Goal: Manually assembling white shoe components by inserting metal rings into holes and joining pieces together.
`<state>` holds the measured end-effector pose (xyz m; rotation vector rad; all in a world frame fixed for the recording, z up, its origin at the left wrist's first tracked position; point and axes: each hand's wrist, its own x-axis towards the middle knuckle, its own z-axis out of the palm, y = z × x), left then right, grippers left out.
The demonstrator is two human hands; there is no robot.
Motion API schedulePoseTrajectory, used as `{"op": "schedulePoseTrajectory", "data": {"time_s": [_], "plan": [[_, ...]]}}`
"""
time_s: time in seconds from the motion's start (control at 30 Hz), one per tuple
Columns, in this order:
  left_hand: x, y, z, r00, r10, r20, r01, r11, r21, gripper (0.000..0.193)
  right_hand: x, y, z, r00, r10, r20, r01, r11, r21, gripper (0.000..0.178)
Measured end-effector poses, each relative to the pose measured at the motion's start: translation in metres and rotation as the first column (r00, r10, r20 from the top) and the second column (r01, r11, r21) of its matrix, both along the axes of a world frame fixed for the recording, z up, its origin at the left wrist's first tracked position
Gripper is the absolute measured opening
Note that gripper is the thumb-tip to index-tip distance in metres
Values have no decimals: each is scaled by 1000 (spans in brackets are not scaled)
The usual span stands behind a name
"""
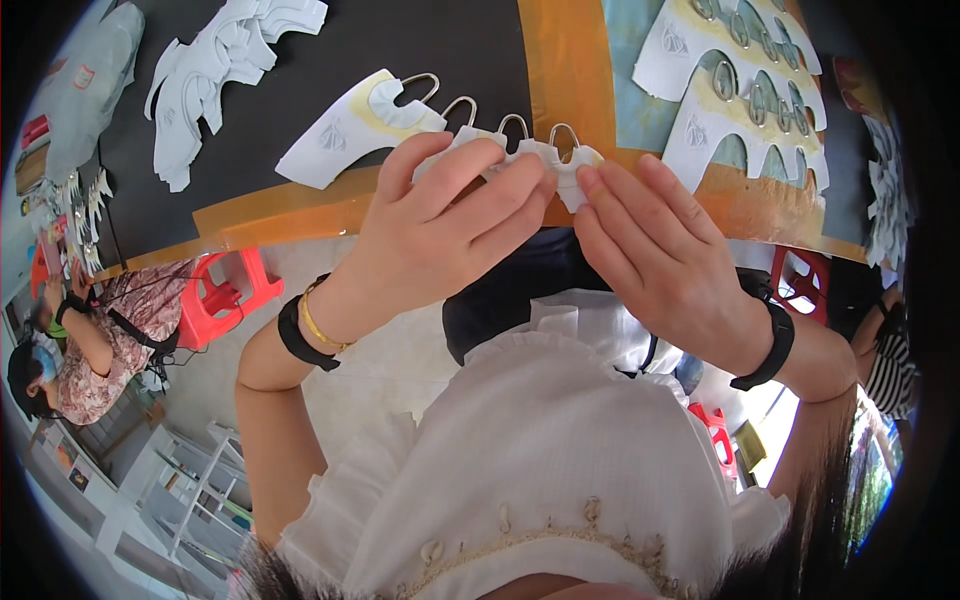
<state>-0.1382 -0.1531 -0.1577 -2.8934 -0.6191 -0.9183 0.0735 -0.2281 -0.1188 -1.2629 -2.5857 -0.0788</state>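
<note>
A white cut-out piece with a scalloped edge and a line drawing on its broad end lies along the near edge of the table. Several metal wire loops stand up from its far side, with small white tabs folded around their bases. My left hand is closed on the middle of the piece, its fingers bent over the tabs. At the right end, my right hand pinches a tab below the last loop; its thumb is hidden.
At the right, similar white pieces with metal rings lie on a pale blue sheet. Loose white cut-outs are heaped at the far left of the dark table. Beyond the near edge are red stools and a seated person.
</note>
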Motion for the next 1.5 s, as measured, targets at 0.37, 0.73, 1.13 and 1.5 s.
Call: {"op": "schedulePoseTrajectory", "data": {"time_s": [0.37, 0.73, 1.13, 1.5], "plan": [[0, -2, 9, 998, 12, -67, -15, 999, -49, 11, -2, 3, 1, 999, 29, -37, -32, 998, -59, 15], [-4, 3, 3, 998, -24, -53, 20, 997, -75, 35, 6, 2, -1, 998, 36, -61, -46, 982, -185, 43], [-5, 0, 2, 999, -27, -46, 24, 998, -57, 36, 10, 16, 9, 942, -6, -336, -104, 945, -310, 24], [-5, -12, 29, 973, 176, 150, -93, 891, -444, 26, -20, 17, -8, 899, -45, -436, 20, 998, -62, 27]]}}
